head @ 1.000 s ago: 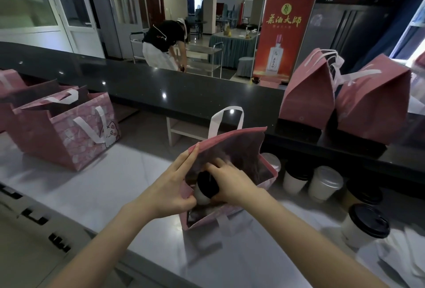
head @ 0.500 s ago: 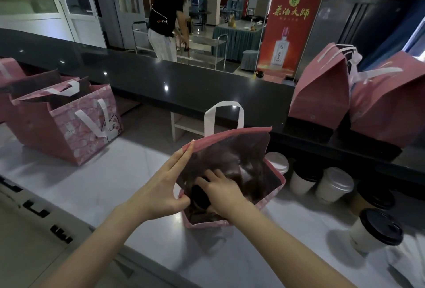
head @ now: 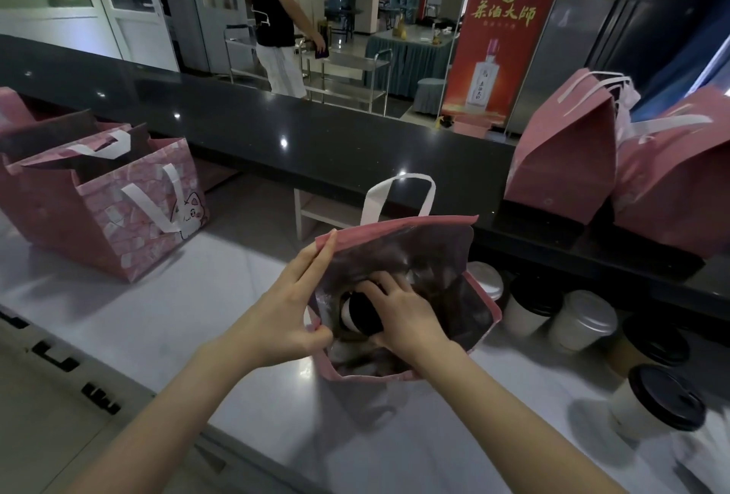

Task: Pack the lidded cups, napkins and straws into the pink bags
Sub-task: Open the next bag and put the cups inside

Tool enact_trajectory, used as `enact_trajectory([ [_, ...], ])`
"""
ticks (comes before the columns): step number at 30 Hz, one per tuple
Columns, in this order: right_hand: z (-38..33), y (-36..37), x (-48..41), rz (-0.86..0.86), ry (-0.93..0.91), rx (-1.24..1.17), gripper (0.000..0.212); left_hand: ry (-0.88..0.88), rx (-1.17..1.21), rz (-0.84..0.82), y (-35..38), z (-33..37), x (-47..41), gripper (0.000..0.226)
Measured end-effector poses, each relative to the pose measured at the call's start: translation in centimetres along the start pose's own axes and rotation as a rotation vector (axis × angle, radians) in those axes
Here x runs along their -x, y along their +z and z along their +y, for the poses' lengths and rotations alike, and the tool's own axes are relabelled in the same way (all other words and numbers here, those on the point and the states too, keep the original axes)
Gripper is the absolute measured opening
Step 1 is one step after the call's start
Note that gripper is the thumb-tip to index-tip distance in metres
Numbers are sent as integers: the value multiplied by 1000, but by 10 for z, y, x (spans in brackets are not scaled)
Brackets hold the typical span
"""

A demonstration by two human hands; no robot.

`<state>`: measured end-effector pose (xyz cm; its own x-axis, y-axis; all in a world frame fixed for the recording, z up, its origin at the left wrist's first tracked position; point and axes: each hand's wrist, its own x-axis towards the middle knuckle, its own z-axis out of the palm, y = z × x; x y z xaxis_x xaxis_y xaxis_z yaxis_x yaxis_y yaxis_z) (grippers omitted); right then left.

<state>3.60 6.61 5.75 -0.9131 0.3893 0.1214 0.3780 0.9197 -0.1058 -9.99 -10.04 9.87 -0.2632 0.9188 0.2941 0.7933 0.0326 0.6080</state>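
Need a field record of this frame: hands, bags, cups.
left hand: holds the left rim of the open bag, mouth spread wide
right hand: inside the open bag, grips a cup over its black lid
cup: appears tilted, low in the bag
loose cups: cluster on the counter right of the open bag, with white and black lids
cat bag: open, on the counter at left
closed bags: two on the dark ledge at right
napkins, straws: none clearly visible
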Motion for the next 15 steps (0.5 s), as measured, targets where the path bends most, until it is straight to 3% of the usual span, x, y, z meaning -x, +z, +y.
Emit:
enact_trajectory([
  [15,4,11,-46,-90,-85,168,73,-63,76,-43,-1,-31,-33,105],
])
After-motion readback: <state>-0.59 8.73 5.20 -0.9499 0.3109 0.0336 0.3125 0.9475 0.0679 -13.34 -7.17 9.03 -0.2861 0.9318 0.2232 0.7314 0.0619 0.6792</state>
